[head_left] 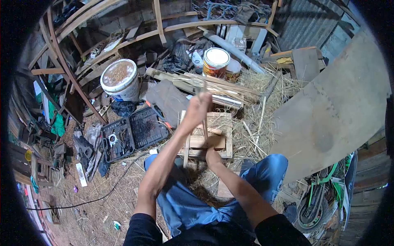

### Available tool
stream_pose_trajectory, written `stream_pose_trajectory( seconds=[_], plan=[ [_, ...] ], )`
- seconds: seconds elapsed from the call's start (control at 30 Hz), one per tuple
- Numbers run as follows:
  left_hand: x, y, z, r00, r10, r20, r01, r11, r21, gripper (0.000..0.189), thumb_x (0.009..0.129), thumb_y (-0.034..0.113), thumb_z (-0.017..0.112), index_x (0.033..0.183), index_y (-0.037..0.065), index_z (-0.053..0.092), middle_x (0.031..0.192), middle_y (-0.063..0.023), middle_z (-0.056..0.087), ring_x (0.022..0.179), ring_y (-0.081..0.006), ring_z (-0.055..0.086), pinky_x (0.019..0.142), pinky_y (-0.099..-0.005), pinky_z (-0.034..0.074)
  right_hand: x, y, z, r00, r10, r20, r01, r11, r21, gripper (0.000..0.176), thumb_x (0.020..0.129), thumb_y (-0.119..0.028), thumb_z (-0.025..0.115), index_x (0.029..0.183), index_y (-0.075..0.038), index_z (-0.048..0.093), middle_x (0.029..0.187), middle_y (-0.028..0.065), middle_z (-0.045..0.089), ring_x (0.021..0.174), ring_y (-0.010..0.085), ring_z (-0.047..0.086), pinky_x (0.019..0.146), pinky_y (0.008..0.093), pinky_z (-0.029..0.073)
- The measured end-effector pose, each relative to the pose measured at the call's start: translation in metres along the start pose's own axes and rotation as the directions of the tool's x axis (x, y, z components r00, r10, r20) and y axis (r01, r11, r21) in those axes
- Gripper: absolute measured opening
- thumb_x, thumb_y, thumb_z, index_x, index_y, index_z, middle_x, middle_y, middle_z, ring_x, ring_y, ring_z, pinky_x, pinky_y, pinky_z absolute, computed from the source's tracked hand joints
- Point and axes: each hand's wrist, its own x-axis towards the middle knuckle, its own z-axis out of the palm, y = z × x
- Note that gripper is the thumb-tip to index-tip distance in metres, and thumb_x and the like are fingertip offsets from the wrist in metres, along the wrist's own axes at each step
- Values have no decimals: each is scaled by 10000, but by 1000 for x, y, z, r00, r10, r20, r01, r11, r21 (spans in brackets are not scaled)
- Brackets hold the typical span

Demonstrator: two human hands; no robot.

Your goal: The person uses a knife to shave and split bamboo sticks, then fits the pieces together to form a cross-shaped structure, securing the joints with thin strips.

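My left hand (199, 105) is raised over a low wooden stand, its fingers closed in a fist around a thin wooden strip (205, 127). The strip runs down from the fist towards my right hand (212, 155). Slight blur softens the fist and the strip's upper end. Lower down, at the near side of the wooden stand (229, 135), my right hand appears closed at the strip's lower end. Shadow hides its fingers, and a dark patch there cannot be made out. A flat wooden block (197, 142) lies on the stand beside the right hand.
Behind the stand lies a bundle of split strips (238, 91). An open tool case (143, 127) and a white bucket (120, 80) are at left; a paint bucket (216, 61) stands at the back. A large sheet (328, 110) leans at right above a green motorbike (316, 201).
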Motion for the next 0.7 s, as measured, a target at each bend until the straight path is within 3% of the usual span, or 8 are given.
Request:
stream_pose_trajectory(
  seconds=[0.07, 0.13, 0.23, 0.37, 0.4, 0.47, 0.53, 0.7],
  plan=[
    [15, -23, -30, 984, -143, -108, 133, 986, -98, 446, 967, 455, 363, 705, 105, 453, 590, 42, 426, 508, -58, 379, 451, -219, 297, 3, 9, 11, 984, -135, -118, 134, 991, -13, 291, 862, -54, 422, 1105, 97, 371, 801, 286, 629, 765, 418, 642, 679, 475, 533],
    [24, -1, -53, 920, -323, -221, 251, 920, -300, 479, 944, 532, 339, 696, 130, 418, 597, 49, 393, 496, -55, 350, 447, -209, 277, 11, 20, 9, 973, -220, -69, 219, 976, -16, 275, 864, -62, 412, 1076, 108, 370, 804, 288, 628, 760, 423, 639, 682, 482, 529],
    [30, 1, -108, 915, -241, -322, 72, 885, -459, 464, 931, 545, 349, 728, 128, 362, 596, 64, 270, 482, -49, 245, 418, -215, 210, -31, 8, -69, 957, -258, 132, 269, 961, -67, 344, 893, -176, 473, 1105, 81, 388, 881, 329, 599, 877, 454, 594, 777, 504, 465],
    [16, -10, -163, 908, -258, -330, -26, 751, -660, 410, 941, 488, 375, 740, 131, 358, 587, 47, 247, 465, -54, 227, 394, -195, 218, 0, 40, -164, 885, -154, 439, 379, 786, -489, 329, 831, -246, 572, 990, 39, 610, 938, 254, 627, 861, 335, 633, 756, 429, 487],
    [11, -23, -170, 910, -263, -320, -36, 720, -693, 409, 939, 488, 379, 747, 128, 365, 586, 50, 248, 466, -53, 226, 397, -195, 221, -46, -8, -217, 950, -85, 301, 198, 909, -366, 344, 839, -278, 576, 984, 31, 615, 895, 243, 632, 803, 313, 634, 738, 420, 484],
    [8, -39, -159, 856, -373, -357, -1, 690, -724, 404, 941, 482, 378, 748, 127, 371, 588, 51, 258, 471, -52, 229, 403, -194, 228, -11, 16, -207, 955, -275, 113, 296, 902, -315, 362, 848, -322, 590, 1001, 6, 610, 879, 193, 646, 785, 265, 635, 701, 389, 490],
    [13, -51, -137, 791, -458, -405, 82, 736, -672, 411, 943, 497, 348, 755, 133, 375, 592, 47, 279, 483, -62, 246, 417, -209, 235, -19, -15, -207, 886, -451, -107, 460, 883, 90, 340, 827, -295, 618, 985, 5, 600, 840, 178, 640, 777, 275, 634, 730, 372, 497],
    [22, -97, -108, 761, -567, -314, 139, 616, -776, 430, 941, 515, 334, 750, 133, 375, 585, 40, 280, 479, -86, 246, 422, -234, 244, 8, -36, -162, 788, -613, -65, 608, 757, 240, 293, 815, -272, 665, 946, -20, 592, 826, 107, 621, 737, 191, 606, 673, 338, 480]
  ],
)
